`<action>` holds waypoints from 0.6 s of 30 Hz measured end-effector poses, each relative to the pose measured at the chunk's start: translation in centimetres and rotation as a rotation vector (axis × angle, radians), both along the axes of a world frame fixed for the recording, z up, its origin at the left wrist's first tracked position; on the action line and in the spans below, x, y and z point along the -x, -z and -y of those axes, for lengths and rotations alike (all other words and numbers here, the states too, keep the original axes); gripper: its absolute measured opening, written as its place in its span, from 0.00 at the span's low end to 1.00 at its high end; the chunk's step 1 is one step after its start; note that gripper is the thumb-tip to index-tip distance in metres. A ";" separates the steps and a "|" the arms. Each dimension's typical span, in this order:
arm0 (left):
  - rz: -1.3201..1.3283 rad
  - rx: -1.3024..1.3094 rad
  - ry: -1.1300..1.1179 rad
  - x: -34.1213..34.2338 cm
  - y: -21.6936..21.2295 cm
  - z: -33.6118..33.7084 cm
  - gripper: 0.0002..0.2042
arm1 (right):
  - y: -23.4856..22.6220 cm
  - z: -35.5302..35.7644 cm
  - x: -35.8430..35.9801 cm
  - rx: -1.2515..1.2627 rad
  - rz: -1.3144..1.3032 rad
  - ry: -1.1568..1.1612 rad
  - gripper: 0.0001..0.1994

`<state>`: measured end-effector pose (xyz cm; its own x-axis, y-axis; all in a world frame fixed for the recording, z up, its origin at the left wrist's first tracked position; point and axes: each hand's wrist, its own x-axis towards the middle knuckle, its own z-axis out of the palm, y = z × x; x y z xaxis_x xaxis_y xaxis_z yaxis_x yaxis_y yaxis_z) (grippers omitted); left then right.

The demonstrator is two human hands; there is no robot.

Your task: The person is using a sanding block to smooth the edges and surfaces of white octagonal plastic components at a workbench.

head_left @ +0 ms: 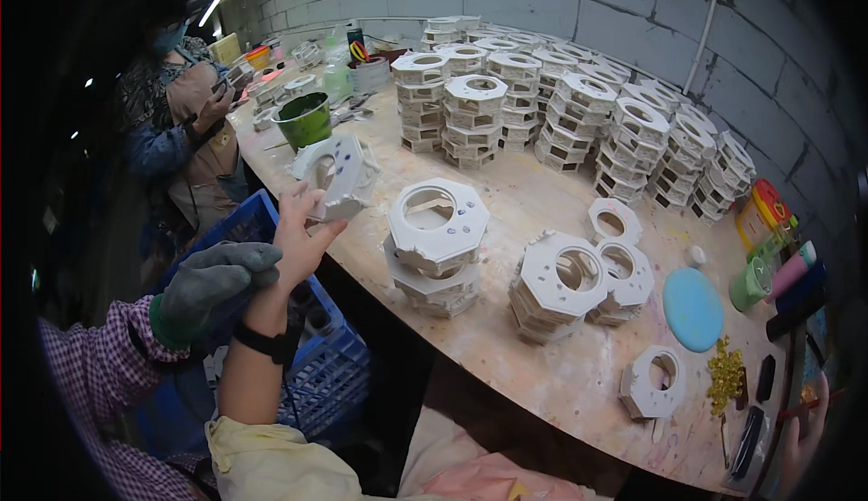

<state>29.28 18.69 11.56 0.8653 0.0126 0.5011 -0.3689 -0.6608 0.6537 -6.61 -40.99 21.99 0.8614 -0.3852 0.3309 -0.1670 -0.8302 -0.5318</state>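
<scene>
My left hand [303,234], with a dark band at its wrist, is closed on a white octagonal frame [345,175]. The frame is tilted, has a round opening and bears dark blue marks. Beside my wrist is another person's grey-gloved hand [217,279] in a checked sleeve; whether it touches me I cannot tell. At the dark right rim my right hand [803,433] shows only in part, its fingers closed around what looks like a thin red stick [827,398]. Similar frames stand in a short stack [438,216], and a single frame [653,382] lies near the table's front edge.
Tall stacks of white frames [475,89] line the back by the block wall. A green bucket [304,121] stands far left, near another person [194,130]. Below the table edge is a blue crate [339,365]. A blue disc [693,309] and a green cup [750,284] are at right.
</scene>
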 end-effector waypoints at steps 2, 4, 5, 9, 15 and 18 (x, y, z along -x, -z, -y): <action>-0.009 0.024 0.089 1.4 -2.3 2.0 0.21 | 0.5 -1.8 -1.9 0.088 0.033 -0.062 0.33; -0.011 0.021 0.169 2.4 -4.7 4.9 0.21 | 1.0 -3.2 -3.3 0.088 0.089 -0.074 0.34; 0.037 -0.138 0.204 2.7 -5.7 5.9 0.21 | 0.7 -3.9 -3.9 0.049 0.022 -0.103 0.34; 0.024 -0.334 0.316 2.8 -6.1 7.7 0.21 | 1.7 -6.0 -5.3 0.041 0.032 -0.082 0.35; -0.147 -0.354 0.356 3.1 -6.3 9.0 0.24 | 1.9 -4.0 -1.6 -0.070 0.067 -0.028 0.32; -0.030 -0.340 0.408 1.7 -5.0 11.8 0.26 | 1.6 -2.1 2.6 -0.175 0.076 0.171 0.28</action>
<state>27.60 6.84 16.53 0.7799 -0.4872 0.3930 -0.6248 -0.6439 0.4416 -9.18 -38.88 20.36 0.7539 -0.5805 0.3077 -0.2511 -0.6874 -0.6815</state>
